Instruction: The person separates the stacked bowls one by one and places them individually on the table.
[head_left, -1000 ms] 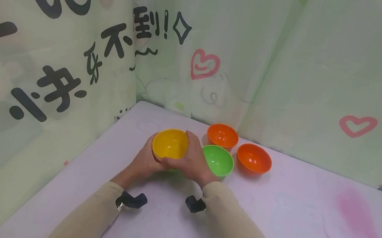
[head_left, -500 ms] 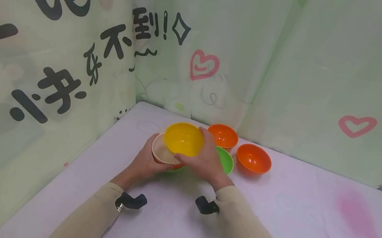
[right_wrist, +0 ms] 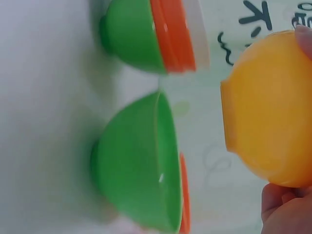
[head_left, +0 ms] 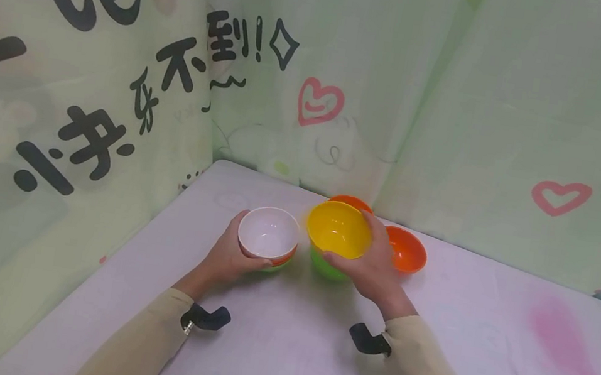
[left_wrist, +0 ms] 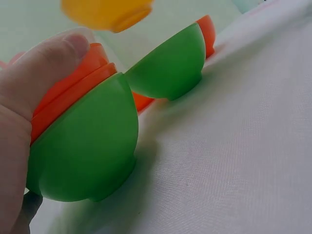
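My left hand [head_left: 231, 253] grips a stack of nested bowls at its left and front, thumb across the near side. A white bowl [head_left: 268, 234] tops that stack, orange bowls [left_wrist: 78, 90] sit below it, and a green bowl [left_wrist: 92, 141] forms the base on the table. My right hand [head_left: 375, 267] holds a yellow bowl [head_left: 337, 230] by its rim, thumb in front and fingers at the far right. The yellow bowl hangs over a second green bowl [right_wrist: 141, 165], mostly covering it in the head view.
Behind the yellow bowl stands an orange bowl [head_left: 352, 201], partly hidden. Another orange bowl [head_left: 408, 252] is just right of the right hand's fingers. The white-covered table [head_left: 462, 348] backs onto a printed curtain [head_left: 472, 140] at the rear and left.
My right hand has lifted the yellow bowl off the left stack and carried it right, over the second green bowl. The white bowl is now uncovered. My left hand has stayed in place.
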Demonstrator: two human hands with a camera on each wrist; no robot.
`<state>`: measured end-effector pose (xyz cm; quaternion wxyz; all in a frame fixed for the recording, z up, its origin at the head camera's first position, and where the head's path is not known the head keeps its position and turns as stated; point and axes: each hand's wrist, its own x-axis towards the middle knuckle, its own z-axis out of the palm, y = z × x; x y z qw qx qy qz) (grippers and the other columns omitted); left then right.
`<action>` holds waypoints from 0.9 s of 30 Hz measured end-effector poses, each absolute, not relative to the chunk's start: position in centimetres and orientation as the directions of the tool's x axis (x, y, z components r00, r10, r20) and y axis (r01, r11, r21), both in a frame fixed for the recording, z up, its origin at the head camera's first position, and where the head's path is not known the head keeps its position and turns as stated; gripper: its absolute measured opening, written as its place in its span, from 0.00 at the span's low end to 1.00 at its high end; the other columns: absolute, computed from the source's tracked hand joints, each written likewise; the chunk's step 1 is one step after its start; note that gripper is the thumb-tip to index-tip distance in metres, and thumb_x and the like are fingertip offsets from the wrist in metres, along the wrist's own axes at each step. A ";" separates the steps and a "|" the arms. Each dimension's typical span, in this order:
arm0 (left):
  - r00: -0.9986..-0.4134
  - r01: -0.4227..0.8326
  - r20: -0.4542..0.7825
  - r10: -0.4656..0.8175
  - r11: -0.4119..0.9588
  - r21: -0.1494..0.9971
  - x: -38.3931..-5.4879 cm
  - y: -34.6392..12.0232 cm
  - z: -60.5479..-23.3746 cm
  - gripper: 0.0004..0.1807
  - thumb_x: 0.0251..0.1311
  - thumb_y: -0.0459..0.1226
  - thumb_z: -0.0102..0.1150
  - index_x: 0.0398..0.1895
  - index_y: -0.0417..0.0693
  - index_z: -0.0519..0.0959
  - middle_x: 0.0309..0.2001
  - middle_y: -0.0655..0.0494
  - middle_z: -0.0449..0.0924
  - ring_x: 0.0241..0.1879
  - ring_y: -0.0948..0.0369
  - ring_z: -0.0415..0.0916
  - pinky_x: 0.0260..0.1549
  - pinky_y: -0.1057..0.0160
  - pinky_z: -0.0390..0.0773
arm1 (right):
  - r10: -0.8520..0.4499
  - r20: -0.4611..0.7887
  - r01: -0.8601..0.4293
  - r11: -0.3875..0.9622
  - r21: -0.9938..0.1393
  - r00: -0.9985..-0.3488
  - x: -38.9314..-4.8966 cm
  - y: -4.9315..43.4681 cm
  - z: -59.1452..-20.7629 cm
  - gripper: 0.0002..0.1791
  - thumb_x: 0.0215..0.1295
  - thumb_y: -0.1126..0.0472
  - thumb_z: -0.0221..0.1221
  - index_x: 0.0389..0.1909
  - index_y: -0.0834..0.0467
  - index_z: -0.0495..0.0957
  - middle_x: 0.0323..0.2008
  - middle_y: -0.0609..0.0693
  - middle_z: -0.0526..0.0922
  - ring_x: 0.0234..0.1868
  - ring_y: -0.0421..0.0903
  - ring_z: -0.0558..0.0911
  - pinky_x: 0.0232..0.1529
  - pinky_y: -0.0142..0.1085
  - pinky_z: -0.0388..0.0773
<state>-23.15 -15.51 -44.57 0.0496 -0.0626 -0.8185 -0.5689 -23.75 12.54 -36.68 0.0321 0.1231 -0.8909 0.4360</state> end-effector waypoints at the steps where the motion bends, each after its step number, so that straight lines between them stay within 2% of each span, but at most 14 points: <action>1: -0.987 0.162 0.156 0.045 0.345 0.925 -23.2 -15.5 -44.6 0.63 0.42 0.42 0.82 0.77 0.43 0.48 0.69 0.44 0.63 0.66 0.48 0.64 0.64 0.46 0.68 | -0.184 0.159 -0.239 0.601 -0.762 -0.970 -23.6 13.2 -36.9 0.58 0.51 0.42 0.73 0.77 0.57 0.51 0.72 0.57 0.59 0.64 0.58 0.66 0.61 0.58 0.71; 10: -0.985 0.167 0.168 0.029 0.346 0.923 -23.2 -15.5 -44.7 0.64 0.43 0.40 0.82 0.77 0.38 0.47 0.69 0.39 0.62 0.67 0.46 0.63 0.65 0.45 0.66 | -0.148 0.184 -0.236 0.632 -0.738 -0.972 -22.0 18.4 -38.3 0.58 0.53 0.47 0.74 0.76 0.62 0.51 0.69 0.62 0.61 0.63 0.61 0.65 0.59 0.61 0.70; 16: -0.988 0.153 0.155 0.023 0.355 0.922 -23.2 -15.4 -44.8 0.64 0.43 0.40 0.82 0.77 0.37 0.46 0.71 0.37 0.60 0.68 0.45 0.62 0.67 0.45 0.64 | -0.122 0.121 -0.171 0.676 -0.717 -0.985 -20.4 21.1 -38.8 0.60 0.54 0.47 0.74 0.77 0.64 0.48 0.71 0.66 0.56 0.65 0.64 0.62 0.59 0.65 0.68; 27: -0.985 0.164 0.169 0.017 0.358 0.919 -23.2 -15.4 -44.7 0.64 0.43 0.39 0.82 0.77 0.37 0.46 0.70 0.38 0.60 0.68 0.45 0.62 0.67 0.46 0.63 | -0.083 0.025 -0.078 0.727 -0.682 -0.996 -19.3 23.7 -40.3 0.63 0.54 0.44 0.73 0.77 0.67 0.44 0.71 0.70 0.55 0.63 0.66 0.63 0.60 0.67 0.65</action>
